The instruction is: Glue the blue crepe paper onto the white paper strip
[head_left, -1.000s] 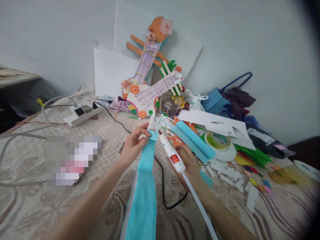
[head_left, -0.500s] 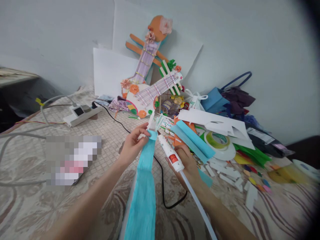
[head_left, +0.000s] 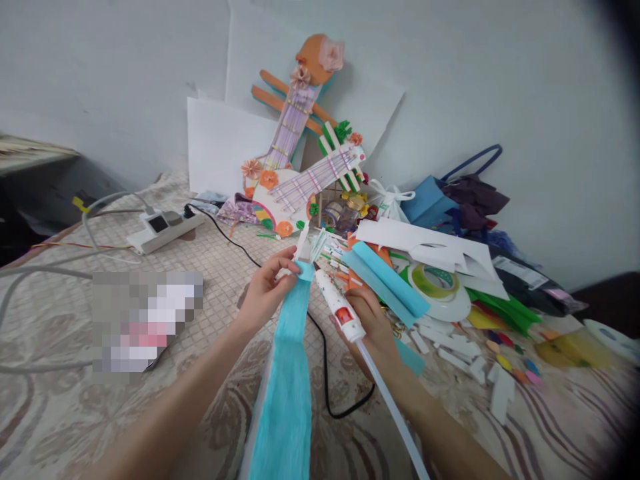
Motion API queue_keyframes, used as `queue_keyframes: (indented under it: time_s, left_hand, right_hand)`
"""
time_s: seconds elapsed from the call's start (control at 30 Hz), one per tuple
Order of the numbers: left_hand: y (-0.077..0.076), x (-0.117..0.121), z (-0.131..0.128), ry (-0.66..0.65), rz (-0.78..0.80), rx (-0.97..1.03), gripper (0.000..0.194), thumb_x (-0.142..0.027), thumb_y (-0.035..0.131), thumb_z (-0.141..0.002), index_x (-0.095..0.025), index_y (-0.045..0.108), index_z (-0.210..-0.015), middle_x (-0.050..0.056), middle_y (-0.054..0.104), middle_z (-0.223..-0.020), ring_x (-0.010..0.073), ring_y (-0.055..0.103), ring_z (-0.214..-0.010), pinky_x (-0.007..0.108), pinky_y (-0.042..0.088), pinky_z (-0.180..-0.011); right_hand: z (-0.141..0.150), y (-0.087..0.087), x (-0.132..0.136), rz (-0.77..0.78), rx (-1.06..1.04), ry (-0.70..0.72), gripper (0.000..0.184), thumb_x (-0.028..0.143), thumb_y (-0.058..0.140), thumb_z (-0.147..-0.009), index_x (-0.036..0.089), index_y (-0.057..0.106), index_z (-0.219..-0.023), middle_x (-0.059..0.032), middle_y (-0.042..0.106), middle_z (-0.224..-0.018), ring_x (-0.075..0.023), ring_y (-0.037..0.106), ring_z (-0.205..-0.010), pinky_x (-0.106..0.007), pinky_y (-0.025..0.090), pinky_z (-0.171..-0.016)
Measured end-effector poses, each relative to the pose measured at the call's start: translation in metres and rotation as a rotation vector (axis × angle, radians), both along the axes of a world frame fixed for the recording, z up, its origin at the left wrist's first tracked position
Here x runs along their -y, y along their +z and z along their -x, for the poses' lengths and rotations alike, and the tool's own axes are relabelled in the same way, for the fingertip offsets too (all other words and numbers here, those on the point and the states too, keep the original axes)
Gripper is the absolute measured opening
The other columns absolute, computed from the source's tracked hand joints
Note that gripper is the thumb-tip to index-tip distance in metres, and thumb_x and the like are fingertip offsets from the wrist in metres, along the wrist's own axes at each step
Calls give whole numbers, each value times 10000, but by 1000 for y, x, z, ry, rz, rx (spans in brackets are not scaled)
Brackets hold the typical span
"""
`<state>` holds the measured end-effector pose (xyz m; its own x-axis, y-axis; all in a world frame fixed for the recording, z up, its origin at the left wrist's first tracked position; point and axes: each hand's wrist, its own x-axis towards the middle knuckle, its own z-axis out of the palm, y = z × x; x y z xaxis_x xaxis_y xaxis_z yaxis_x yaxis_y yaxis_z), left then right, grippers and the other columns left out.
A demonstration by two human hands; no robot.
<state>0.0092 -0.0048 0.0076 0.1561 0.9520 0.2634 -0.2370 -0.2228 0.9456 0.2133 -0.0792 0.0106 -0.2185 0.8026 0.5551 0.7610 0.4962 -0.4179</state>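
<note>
Pale wall (head_left: pixel 500 73) w/ patterned bedspread (head_left: pixel 65 400)

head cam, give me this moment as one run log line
left hand: pinching top of blue crepe strip | right hand: gripping glue gun, nozzle near strip top | nearby: tape roll, power strip

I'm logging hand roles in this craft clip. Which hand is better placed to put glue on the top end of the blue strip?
Right hand: it grips the white glue gun, nozzle near the blue crepe paper strip. Left hand pinches the strip's top.
</note>
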Motion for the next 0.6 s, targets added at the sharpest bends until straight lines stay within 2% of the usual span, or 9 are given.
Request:
queue_keyframes:
  time_s: [0.17, 0.4, 0.6]
  left_hand:
    - [2, 0, 0, 4, 0, -9, 99, -281, 670, -790, -184, 659, -812, 90, 533, -1427, 298, 586, -1189, 263, 475, -663]
    - [1, 0, 1, 4, 0, -13, 108, -290, 668, -790, -185, 655, -813, 90, 532, -1427, 299, 573, -1209, 291, 499, -741]
    - [-1, -1, 1, 0, -10, -5, 94, -282, 665, -798, -189, 656, -814, 85, 538, -1416, 297, 576, -1204, 269, 483, -686]
  right_hand:
    - [1, -3, 2, 40, -33, -35, 29, 222, 548, -924, 239, 527, -935, -47, 568, -972, -199, 612, -867, -294, 516, -706]
    - [2, -2, 2, 50, -23, -45, 30, 219, 533, -917, 243, 517, -909, -35, 563, -921, -201, 596, -837, -296, 510, -701]
    - [1, -5, 1, 72, -44, -61, 63, 227, 565, -904, 256, 512, -885, -29, 568, -915, -210, 603, -832, -302, 509, -683]
